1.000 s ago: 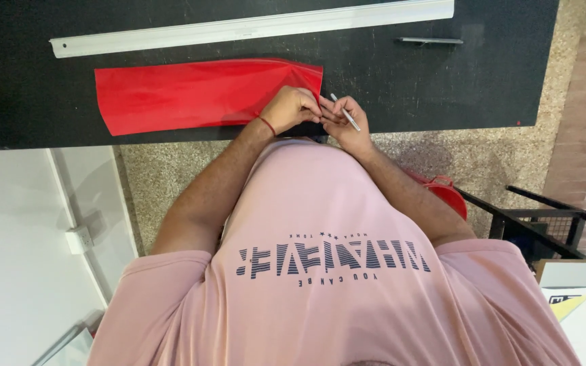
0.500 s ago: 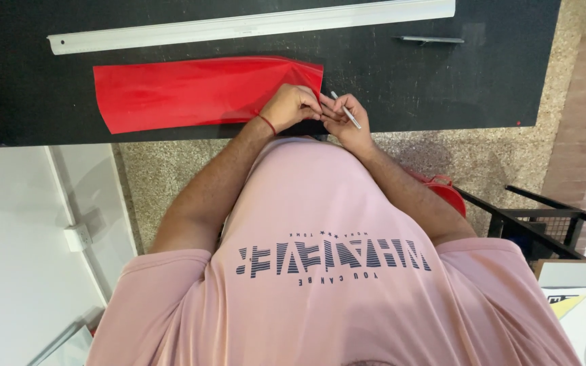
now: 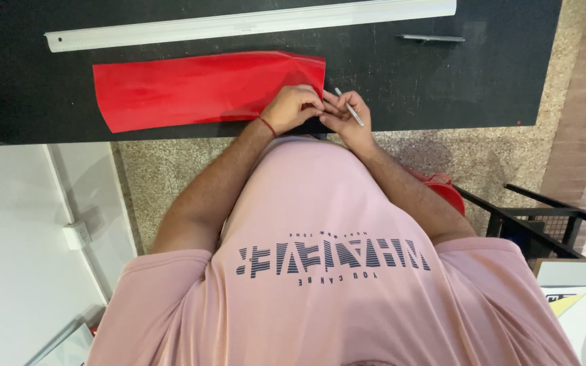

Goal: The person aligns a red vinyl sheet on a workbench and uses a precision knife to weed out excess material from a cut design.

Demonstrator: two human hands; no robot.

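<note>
A long red sheet (image 3: 191,89) lies flat on the black tabletop (image 3: 442,81), its right end slightly lifted and creased. My left hand (image 3: 293,108), with a red thread around the wrist, has its fingers curled on the sheet's near right corner. My right hand (image 3: 348,120) sits right beside it, touching it, and holds a thin white pen (image 3: 350,107) that points up and to the left. Both hands are at the table's near edge.
A long white ruler (image 3: 252,22) lies along the far side of the table, with a dark pen (image 3: 434,38) to its right. Speckled floor shows below the table edge. A red object (image 3: 446,191) and a black metal frame (image 3: 537,220) stand at right, a white wall at left.
</note>
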